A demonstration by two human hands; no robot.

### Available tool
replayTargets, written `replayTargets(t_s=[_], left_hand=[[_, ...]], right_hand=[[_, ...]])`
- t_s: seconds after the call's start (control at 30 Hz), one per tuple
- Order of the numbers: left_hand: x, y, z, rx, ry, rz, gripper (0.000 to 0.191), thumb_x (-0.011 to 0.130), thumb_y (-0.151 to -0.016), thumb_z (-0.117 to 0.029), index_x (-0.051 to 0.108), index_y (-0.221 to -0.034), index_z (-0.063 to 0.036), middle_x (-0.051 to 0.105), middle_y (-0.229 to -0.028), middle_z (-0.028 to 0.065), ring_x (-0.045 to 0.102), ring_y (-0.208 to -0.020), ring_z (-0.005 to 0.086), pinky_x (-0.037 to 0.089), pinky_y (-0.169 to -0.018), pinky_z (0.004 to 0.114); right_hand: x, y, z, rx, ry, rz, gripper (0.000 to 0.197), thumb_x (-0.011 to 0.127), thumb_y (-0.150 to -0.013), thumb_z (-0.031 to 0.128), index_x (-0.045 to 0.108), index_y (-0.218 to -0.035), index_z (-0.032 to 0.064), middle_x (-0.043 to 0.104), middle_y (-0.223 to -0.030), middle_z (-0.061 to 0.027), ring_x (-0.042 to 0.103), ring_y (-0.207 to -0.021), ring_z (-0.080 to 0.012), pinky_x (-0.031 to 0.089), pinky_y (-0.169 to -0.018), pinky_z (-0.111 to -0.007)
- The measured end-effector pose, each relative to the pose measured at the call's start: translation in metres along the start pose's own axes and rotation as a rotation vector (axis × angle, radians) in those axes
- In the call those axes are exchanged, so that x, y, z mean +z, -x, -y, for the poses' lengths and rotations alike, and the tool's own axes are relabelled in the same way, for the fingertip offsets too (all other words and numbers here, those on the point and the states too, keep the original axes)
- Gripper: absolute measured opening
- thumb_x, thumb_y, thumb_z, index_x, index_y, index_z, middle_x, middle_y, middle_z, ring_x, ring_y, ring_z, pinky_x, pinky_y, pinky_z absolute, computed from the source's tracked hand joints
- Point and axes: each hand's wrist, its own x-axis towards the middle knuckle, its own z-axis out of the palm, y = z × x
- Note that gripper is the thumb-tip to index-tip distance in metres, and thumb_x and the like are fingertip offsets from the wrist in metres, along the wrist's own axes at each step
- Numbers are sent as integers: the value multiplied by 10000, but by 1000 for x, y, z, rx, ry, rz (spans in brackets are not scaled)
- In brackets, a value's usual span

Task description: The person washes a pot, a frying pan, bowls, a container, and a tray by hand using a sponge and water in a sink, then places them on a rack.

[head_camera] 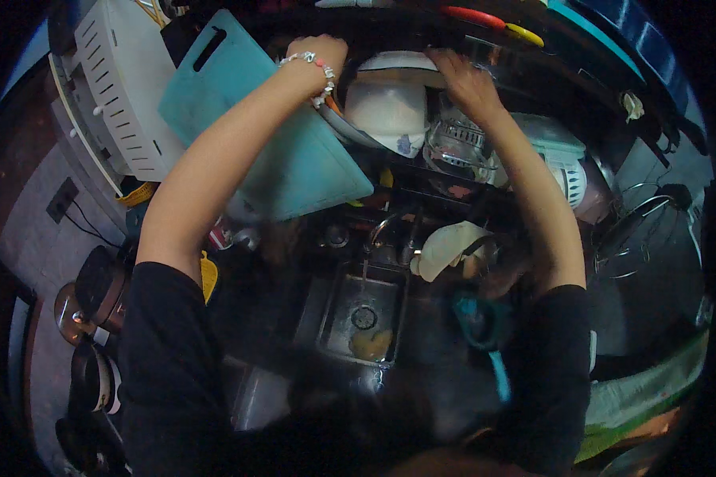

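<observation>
Both my arms reach up to a dark rack of dishes above the sink. My left hand [317, 52], with a beaded bracelet at the wrist, is beyond a turquoise cutting board [262, 137]; its fingers are turned away from view. My right hand [468, 83] has its fingertips at the right rim of a shallow white dish [397, 61]. Whether they grip it is not plain. Below that dish stands a whitish translucent container [386, 104], with a pale bowl [355, 132] leaning beside it. Clear ribbed containers [456, 140] are under my right hand.
Below is a steel sink [364, 319] with a yellowish thing [372, 344] in it and a faucet [382, 232] over it. A cream-coloured piece [450, 250] lies right of the faucet. A white slotted cabinet [128, 89] stands left; pans [98, 292] hang below it. A whisk [638, 220] is at right.
</observation>
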Motion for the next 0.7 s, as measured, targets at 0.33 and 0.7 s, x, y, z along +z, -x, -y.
replayTargets(t_s=[0.33,0.7], left_hand=[[38,-68,16,17,62,105,362,525,-770,-113,553,-1126,-53,552,-1152,147,552,-1048,297,459,-858,396],[20,-57,13,2,19,380,169,613,-685,-192,675,-801,-85,660,-803,107,638,-708,249,502,-590,369]], right_hand=[[25,-7,12,146,-507,65,542,572,-663,-15,471,-1174,133,532,-1157,-86,555,-1002,-302,484,-819,-382],[51,7,-9,359,-1027,185,456,592,-708,68,537,-1160,58,577,-1134,-122,542,-1053,-235,397,-934,-316]])
